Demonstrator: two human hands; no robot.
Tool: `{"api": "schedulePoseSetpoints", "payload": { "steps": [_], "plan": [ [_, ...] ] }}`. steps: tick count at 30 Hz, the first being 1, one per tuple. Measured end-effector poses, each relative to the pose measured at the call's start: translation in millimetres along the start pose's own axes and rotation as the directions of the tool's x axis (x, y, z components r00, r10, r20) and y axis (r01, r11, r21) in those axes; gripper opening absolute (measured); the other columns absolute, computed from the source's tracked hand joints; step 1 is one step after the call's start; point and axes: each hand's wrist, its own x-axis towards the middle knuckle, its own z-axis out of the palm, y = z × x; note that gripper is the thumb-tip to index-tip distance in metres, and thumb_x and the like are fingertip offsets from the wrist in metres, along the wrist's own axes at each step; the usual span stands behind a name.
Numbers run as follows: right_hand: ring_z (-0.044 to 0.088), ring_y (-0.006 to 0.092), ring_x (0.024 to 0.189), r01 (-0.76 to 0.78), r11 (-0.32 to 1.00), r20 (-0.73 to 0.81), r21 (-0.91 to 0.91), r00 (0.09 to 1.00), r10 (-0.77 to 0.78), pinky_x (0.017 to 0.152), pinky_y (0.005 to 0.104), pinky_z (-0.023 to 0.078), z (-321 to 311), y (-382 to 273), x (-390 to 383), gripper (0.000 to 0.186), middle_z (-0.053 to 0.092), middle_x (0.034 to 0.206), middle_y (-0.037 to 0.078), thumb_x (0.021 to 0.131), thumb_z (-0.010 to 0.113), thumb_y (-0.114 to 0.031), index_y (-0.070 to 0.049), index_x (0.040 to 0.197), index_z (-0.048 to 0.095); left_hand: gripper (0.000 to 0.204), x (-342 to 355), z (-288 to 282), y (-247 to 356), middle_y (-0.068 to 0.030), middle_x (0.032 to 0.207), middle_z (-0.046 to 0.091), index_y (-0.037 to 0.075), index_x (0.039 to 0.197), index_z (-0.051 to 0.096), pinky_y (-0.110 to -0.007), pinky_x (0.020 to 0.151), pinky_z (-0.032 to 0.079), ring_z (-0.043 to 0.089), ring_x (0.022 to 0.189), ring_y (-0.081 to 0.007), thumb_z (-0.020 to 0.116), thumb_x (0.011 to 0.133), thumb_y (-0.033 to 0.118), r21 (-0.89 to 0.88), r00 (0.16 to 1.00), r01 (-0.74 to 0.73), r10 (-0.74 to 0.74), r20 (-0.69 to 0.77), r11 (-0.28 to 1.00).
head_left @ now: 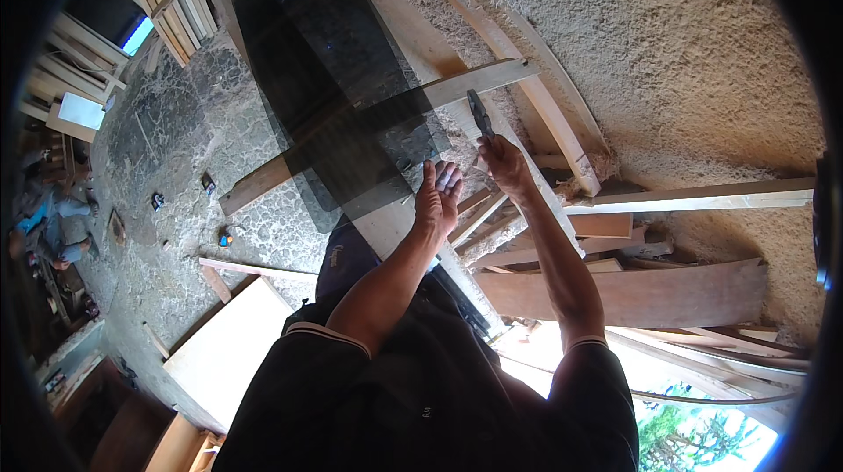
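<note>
Head view: right hand's point(502, 163) fingers clamped on dark tool point(479, 114), its head projecting beyond them. Left hand point(437, 198) just left of these; thumb apart, fingers loosely curled. Dark sheet point(303, 55) beyond left fingers.

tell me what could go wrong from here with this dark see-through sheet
The dark hand tool in the right grip is near the dark see-through sheet; a slip might scratch it, or chip it if it is glass. The left grip is bare and close to the sheet's edge, so a sharp edge could cut it. The sheet lies over a wooden bar, and a bump might shift it.
</note>
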Motion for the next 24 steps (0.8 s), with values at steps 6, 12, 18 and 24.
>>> {"api": "schedulePoseSetpoints", "payload": {
  "steps": [6,12,18,24],
  "plan": [
    [0.053,0.0122,0.078,0.046,0.994,-0.018,0.101,0.999,-0.044,0.071,0.0304,0.044,39.1,-32.5,32.7,0.03,0.064,0.087,0.007,0.087,0.068,-0.021,0.002,0.106,0.061,0.093,-15.6,1.6,3.7,-0.0189,0.136,0.048,-0.003,0.13,0.043,-0.043,0.114,0.031,0.045,0.128,-0.0297,0.07,0.072,0.066,0.172,1.0,0.014,-0.011,-0.016,0.985],
    [0.059,0.0134,0.084,0.032,0.995,0.099,0.091,0.994,-0.041,0.074,0.0295,0.046,44.5,-22.6,47.5,0.031,0.066,0.094,0.007,0.084,0.068,-0.012,0.002,0.111,0.06,0.104,-15.6,2.4,4.6,-0.0207,0.141,0.042,-0.006,0.138,0.032,-0.043,0.114,0.029,0.042,0.131,-0.0307,0.069,0.073,0.067,0.186,0.999,0.02,-0.024,0.022,0.982],
    [0.055,0.0124,0.089,-0.032,0.989,0.14,0.147,0.99,0.011,0.077,0.0288,0.044,47.7,-33.0,42.5,0.036,0.064,0.1,0.006,0.082,0.066,-0.004,0.0,0.117,0.058,0.08,-6.0,-2.2,11.1,-0.0139,0.122,0.058,0.0,0.119,0.052,-0.042,0.107,0.04,0.055,0.114,-0.0255,0.072,0.074,0.062,0.117,0.999,-0.019,0.023,-0.032,0.993],
    [0.045,0.0086,0.079,0.048,0.94,0.14,0.338,0.985,-0.101,0.072,0.0248,0.039,46.9,-8.8,30.8,0.046,0.052,0.088,-0.003,0.079,0.068,-0.005,-0.003,0.124,0.055,0.082,-5.3,-3.2,6.3,-0.0143,0.122,0.057,-0.002,0.121,0.051,-0.042,0.109,0.039,0.054,0.116,-0.0259,0.074,0.073,0.06,0.1,0.999,-0.008,0.012,-0.038,0.995]
  ]
}}
